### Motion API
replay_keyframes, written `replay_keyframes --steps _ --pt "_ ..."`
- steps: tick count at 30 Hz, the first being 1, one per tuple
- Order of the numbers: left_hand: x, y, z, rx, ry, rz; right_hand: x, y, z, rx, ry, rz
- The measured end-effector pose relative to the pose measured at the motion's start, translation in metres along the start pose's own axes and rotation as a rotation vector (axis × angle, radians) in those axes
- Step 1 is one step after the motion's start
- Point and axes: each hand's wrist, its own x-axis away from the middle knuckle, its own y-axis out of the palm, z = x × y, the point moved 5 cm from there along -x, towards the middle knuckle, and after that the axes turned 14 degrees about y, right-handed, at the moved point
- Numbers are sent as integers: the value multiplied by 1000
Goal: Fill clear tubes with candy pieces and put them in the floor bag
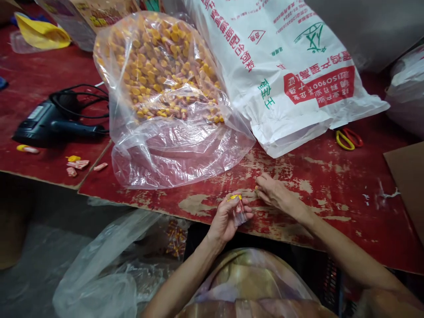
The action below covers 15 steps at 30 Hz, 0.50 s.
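Near the table's front edge my left hand (224,223) is closed around a few small clear tubes with yellow caps (239,213); their lower ends look transparent, with reddish contents or print above. To the right of it, a short gap away, my right hand (269,191) is above the red table with its fingers curled together. A speck of yellow shows at its fingertips, too small to name. Beyond both hands lies a large clear plastic bag (180,152) filled with many yellow-capped small pieces (165,66).
A white printed sack (298,66) lies at the back, with scissors (345,139) beside it. A black heat gun (56,121) with a coiled cable is at left, near loose pink-striped pieces (77,164). A cardboard box (407,181) is at right; plastic bags (99,274) hang below the edge.
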Motion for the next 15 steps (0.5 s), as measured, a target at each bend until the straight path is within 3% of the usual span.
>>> replay_keyframes --steps 6,9,11,15 --pt "0 2 -10 74 32 -9 11 0 2 -102 28 99" --pt "4 -6 -2 141 71 -17 11 7 -18 -298 91 156" --pt "15 -21 16 162 168 45 11 22 -54 -432 21 116" --pt "67 -85 67 121 524 434 16 78 -159 -523 -335 -83"
